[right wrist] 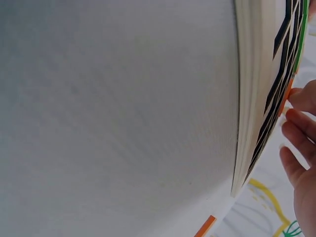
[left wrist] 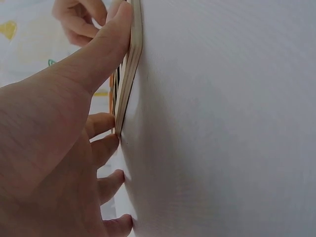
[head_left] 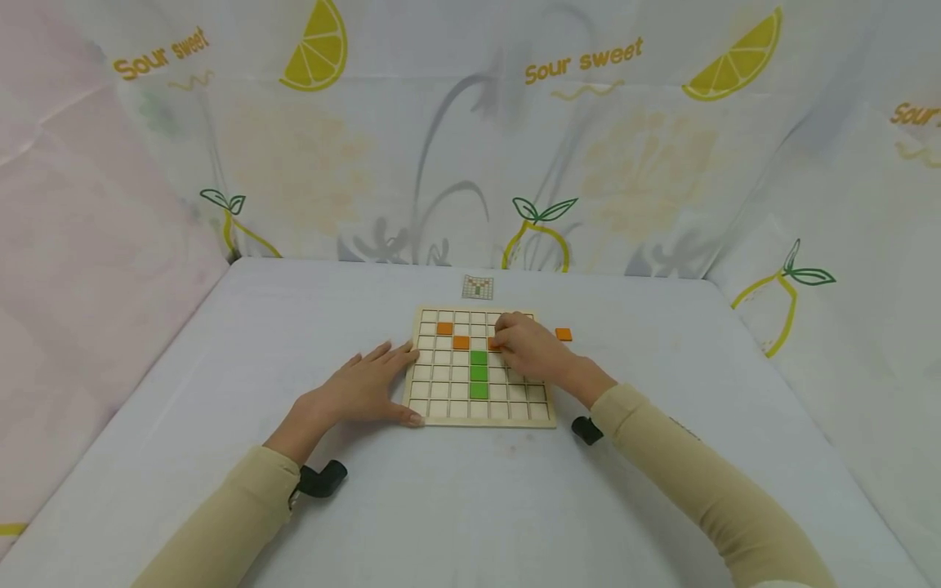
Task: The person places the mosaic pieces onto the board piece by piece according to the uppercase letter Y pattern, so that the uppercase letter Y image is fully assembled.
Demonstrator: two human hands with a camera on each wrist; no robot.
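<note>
A square wooden grid board [head_left: 485, 423] lies on the white table. My left hand [head_left: 365, 389] rests along its left side, fingers spread and straight, thumb at the near left corner. Over the board's right half, my right hand [head_left: 535, 349] pinches an orange tile [head_left: 493, 344] at one of the cells; the fingers partly hide it. In the right wrist view that orange tile [right wrist: 285, 96] is at the fingertips, against the board's face. Two more orange tiles, one upper left [head_left: 444, 328] and one lower [head_left: 461, 342], sit in cells. A column of green tiles [head_left: 479, 373] runs below.
One loose orange tile [head_left: 563, 334] lies on the table right of the board. Behind the board lies a small pattern card [head_left: 478, 287] printed with a coloured grid. Fabric walls with lemon prints [head_left: 540, 233] enclose the table's back and sides.
</note>
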